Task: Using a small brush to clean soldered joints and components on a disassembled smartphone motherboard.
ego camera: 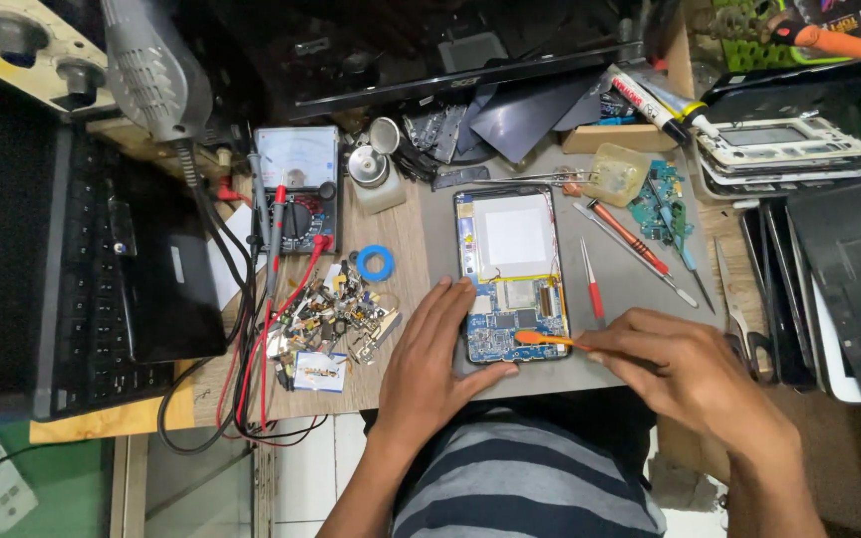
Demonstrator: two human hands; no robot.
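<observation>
An opened tablet (510,269) lies back-up on a grey mat (630,289), showing a white battery and a blue circuit board. My left hand (430,369) rests flat at its lower left corner, fingers on the edge. My right hand (680,369) pinches a thin orange pry tool (542,340) whose tip touches the lower part of the circuit board.
A red-handled screwdriver (593,284) and further screwdrivers (635,244) lie right of the tablet. A multimeter (296,189) with red and black leads, a blue tape roll (375,263) and small metal parts (336,314) sit left. Stacked phone frames (779,149) stand far right, scissors (744,329) nearby.
</observation>
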